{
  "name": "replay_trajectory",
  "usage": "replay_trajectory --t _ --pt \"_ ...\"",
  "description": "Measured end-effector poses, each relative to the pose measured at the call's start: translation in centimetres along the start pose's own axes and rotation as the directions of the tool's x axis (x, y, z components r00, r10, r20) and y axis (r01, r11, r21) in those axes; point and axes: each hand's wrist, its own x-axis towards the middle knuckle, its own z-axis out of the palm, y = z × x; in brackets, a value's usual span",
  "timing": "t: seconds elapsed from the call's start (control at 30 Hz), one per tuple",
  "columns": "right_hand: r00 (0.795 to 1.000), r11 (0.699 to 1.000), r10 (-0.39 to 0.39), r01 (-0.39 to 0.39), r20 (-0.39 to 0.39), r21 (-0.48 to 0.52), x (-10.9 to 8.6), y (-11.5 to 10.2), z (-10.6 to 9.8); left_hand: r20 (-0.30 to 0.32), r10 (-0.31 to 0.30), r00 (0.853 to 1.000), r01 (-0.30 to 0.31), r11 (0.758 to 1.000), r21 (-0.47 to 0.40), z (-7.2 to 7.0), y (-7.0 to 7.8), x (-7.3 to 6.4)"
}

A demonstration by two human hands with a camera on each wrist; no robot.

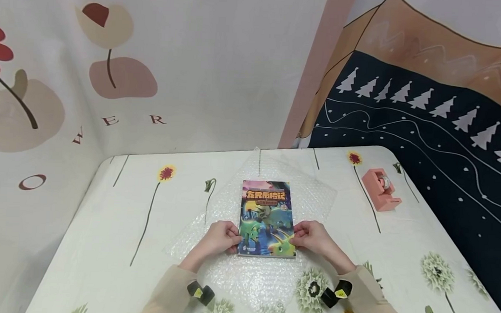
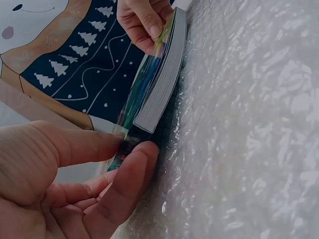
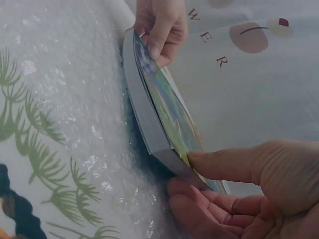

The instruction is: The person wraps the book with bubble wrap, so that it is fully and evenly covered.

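A paperback book [image 1: 266,218] with a colourful dinosaur cover lies face up over a sheet of bubble wrap [image 1: 245,277], its bottom edge towards me. My left hand [image 1: 222,237] pinches the book's lower left side, thumb on the cover and fingers beneath. On the opposite side, my right hand [image 1: 314,237] grips the lower right edge the same way. Both wrist views show the page block of the book [image 2: 162,79] a little above the bubble wrap [image 3: 84,99], with a dark shadow under it. The far fingers are partly hidden under the book.
A pink tape dispenser [image 1: 379,190] holding a clear roll stands at the table's right. The table [image 1: 104,234] has a white cloth with printed flowers. A pale patterned curtain [image 1: 220,71] hangs behind, and a dark one with trees [image 1: 436,136] borders the right side.
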Motion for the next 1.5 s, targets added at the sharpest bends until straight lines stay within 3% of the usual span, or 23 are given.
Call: replay_trajectory --t 0.23,0.37,0.43,0.57,0.63,0.77,0.97,1.07,1.27,1.4,1.5 --pt "0.999 0.998 -0.025 0.022 -0.038 -0.057 0.0 0.2 0.0 -0.027 0.006 1.0 -0.006 1.0 0.008 0.0 0.2 0.0" --pt "0.996 0.996 -0.062 0.058 -0.058 -0.068 -0.3 0.3 -0.2 -0.113 0.066 0.991 -0.065 0.998 0.009 -0.2 0.0 0.3" --pt "0.994 0.993 -0.094 0.089 -0.062 -0.077 -0.5 0.3 -0.3 -0.188 0.137 0.973 -0.136 0.991 0.014 -0.3 -0.1 0.7" --pt "0.978 0.972 -0.204 0.199 -0.033 -0.124 -1.2 0.2 -0.4 -0.293 0.275 0.916 -0.289 0.957 -0.005 -0.3 0.2 1.7" --pt "0.965 0.957 -0.261 0.26 0.007 -0.128 -1.8 0.1 -0.2 -0.282 0.315 0.906 -0.342 0.938 -0.051 -0.3 0.6 2.3" --pt "0.938 0.937 -0.329 0.339 0.112 -0.082 -3.0 -0.2 1.0 -0.202 0.386 0.9 -0.406 0.911 -0.07 0.0 1.4 3.6" --pt "0.864 0.896 -0.413 0.442 0.287 -0.041 -4.6 -0.2 3.1 -0.143 0.448 0.882 -0.437 0.893 0.105 0.1 1.3 5.2" --pt "0.809 0.836 -0.475 0.538 0.346 -0.11 -5.4 0.0 3.9 -0.115 0.448 0.886 -0.429 0.889 0.158 0.1 1.0 5.5" --pt "0.682 0.604 -0.593 0.728 0.428 -0.323 -6.2 0.4 5.0 -0.036 0.427 0.904 -0.415 0.892 0.179 0.0 0.7 5.5" --pt "0.646 0.509 -0.598 0.763 0.474 -0.398 -6.5 0.6 5.4 0.027 0.447 0.894 -0.439 0.865 0.243 0.0 0.7 5.6" --pt "0.639 0.475 -0.585 0.769 0.5 -0.427 -6.6 0.6 5.5 0.063 0.469 0.881 -0.466 0.838 0.285 0.1 0.7 5.7"
